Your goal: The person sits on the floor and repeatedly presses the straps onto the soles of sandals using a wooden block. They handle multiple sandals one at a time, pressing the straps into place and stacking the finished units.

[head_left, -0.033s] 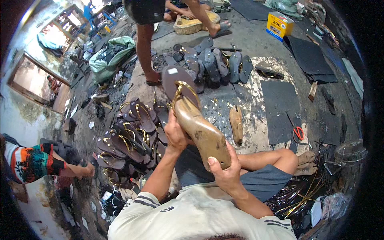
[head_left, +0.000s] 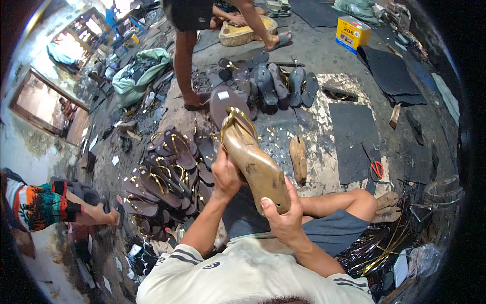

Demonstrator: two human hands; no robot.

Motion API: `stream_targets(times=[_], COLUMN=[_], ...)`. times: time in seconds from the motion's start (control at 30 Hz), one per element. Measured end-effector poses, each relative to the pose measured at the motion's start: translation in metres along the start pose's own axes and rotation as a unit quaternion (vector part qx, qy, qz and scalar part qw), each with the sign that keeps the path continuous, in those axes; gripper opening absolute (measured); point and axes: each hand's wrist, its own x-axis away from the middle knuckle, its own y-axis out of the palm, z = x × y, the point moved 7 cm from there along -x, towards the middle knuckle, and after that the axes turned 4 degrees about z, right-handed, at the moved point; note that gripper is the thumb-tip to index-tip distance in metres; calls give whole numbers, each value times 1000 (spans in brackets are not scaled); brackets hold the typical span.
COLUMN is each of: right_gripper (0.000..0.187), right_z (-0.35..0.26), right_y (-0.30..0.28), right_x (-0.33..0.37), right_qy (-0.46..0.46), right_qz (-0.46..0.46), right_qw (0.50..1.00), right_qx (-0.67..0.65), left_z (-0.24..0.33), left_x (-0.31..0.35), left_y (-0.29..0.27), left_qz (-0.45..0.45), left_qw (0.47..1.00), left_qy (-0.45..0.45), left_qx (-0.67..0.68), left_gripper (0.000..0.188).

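Note:
Over my lap I hold a brown wooden shoe last (head_left: 260, 169), its toe end pointing away from me. My right hand (head_left: 283, 213) is wrapped round the heel, thumb on top near a small hole. At the toe end, gold straps (head_left: 237, 117) of a dark brown sandal (head_left: 225, 105) go round the last; a white label sits on the sole. My left hand (head_left: 224, 175) is closed at the side of the last just below the straps, its fingertips partly hidden. Another wooden last (head_left: 298, 159) lies on the floor beyond.
A pile of gold-strapped sandals (head_left: 167, 177) lies at my left, dark soles (head_left: 273, 83) ahead. Black sheets (head_left: 354, 142), orange-handled scissors (head_left: 376, 168) and a yellow box (head_left: 352, 34) are to the right. A person's leg (head_left: 186, 71) stands ahead; another person (head_left: 45, 206) is at far left.
The sandal's sole has tilted away from the last, and the gold straps now spread wider round the toe end. My left hand has shifted slightly. The standing person ahead has moved a little right.

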Motion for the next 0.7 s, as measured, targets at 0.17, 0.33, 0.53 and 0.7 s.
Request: stream_targets(times=[0.17, 0.33, 0.53, 0.7], right_gripper=[63, 63, 62, 63], right_z=[-27, -29, -21, -28], right_y=[12, 14, 21, 19], right_x=[-17, -16, -17, -14], right_qy=[-124, -163, -128, -242], right_qz=[-19, -24, -21, -12], right_qw=[986, 983, 990, 967], right_qx=[114, 84, 56, 79], left_z=[13, -55, 43, 55], left_x=[18, -15, -114, -106], left_y=[-5, -39, -9, -5], left_qz=[39, 18, -74, -38], left_qw=[996, 980, 804, 763], left_qy=[69, 85, -61, -74], left_qx=[45, 177, 587, 640], left_gripper=[49, 59, 59, 47])
